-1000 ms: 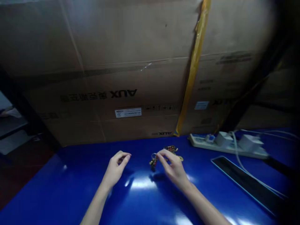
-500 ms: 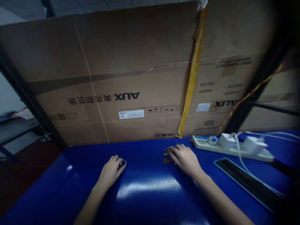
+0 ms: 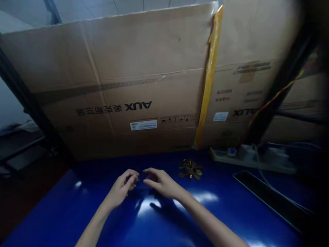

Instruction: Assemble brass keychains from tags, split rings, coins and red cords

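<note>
Two fingertips (image 3: 132, 174) of the left hand (image 3: 119, 188) are pinching a small metal piece (image 3: 134, 179), too tiny to identify, while the right hand (image 3: 160, 183), half open and holding nothing visible, is reaching in just beside it, apparently kept close because the piece is so small. A heap of brass pieces (image 3: 190, 169) is lying within easy reach on a blue table (image 3: 51, 219), near a power strip (image 3: 226, 154).

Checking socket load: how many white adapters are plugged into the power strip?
2: one white adapter mid-strip on the power strip, another toward its right end; dim light could hide more.
</note>
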`<state>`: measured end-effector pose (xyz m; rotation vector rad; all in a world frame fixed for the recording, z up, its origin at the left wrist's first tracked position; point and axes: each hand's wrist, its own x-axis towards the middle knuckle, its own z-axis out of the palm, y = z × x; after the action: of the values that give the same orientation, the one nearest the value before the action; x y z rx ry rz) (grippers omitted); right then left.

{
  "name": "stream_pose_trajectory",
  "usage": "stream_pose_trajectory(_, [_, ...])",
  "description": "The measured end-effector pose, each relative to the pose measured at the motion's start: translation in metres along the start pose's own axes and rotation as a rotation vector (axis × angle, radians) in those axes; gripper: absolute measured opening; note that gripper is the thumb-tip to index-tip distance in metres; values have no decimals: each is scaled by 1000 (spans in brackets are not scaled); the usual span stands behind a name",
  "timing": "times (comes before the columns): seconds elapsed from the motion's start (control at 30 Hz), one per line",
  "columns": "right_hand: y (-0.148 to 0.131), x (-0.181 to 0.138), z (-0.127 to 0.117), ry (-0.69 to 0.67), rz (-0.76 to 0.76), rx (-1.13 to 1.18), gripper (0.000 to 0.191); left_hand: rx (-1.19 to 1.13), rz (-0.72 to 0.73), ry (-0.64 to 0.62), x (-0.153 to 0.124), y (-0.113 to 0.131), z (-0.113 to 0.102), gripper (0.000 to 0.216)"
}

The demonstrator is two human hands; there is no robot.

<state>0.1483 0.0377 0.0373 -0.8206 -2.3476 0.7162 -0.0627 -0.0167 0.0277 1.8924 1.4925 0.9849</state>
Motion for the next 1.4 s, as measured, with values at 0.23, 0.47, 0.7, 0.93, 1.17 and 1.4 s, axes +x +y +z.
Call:
stream_pose_trajectory(0.23, [-26,42,20,-42,-129,-72,18,-83,11,57,-22,7,-33,29])
stream_pose_trajectory(0.47, [-26,51,69,-66,-223,-222,27,175,-134,181,-47,-26,-59,31])
stream_pose_trajectory(0.7, [7,25,68,-166,-316,-279,28,68,-218,228,-56,-48,-55,29])
stream_pose_trajectory(0.93, [33,-33,-4,-171,-261,-375,26,-98,-185,143,-27,-31,13,22])
stream_pose_trajectory(1.17, [39,-52,-10,-121,-177,-365,24,-82,-70,-1,8,6,60,18])
stream_pose_trajectory(1.4, [54,-46,-15,173,-66,-284,17,-2,-16,74,26,7,69,17])
